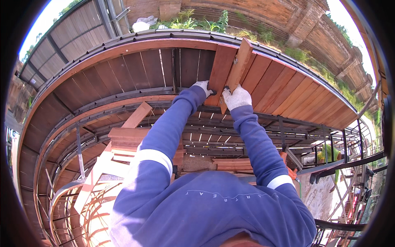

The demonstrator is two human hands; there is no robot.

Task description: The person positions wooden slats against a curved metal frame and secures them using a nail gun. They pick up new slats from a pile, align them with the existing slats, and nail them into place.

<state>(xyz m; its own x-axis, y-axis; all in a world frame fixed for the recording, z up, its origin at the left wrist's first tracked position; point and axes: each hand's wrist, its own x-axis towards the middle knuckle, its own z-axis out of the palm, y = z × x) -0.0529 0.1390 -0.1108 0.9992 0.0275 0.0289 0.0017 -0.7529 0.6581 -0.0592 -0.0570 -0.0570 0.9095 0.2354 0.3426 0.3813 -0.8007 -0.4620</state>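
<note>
A row of reddish-brown wooden planks (284, 88) lines a curved dark metal frame (135, 96). One loose plank (240, 66) stands tilted on edge against its neighbour (220, 68). My right hand (235, 98), in a white glove, grips the lower end of this tilted plank. My left hand (202, 87), also gloved, presses on the bottom edge of the flat plank beside it. Both blue sleeves reach up from the lower edge.
A stack of cut wooden boards (127, 140) rests on the metal bars below my arms. More boards (232, 164) lie lower down. A person in green (329, 154) stands far below at the right, near scaffolding. A brick wall (296, 20) with plants rises behind.
</note>
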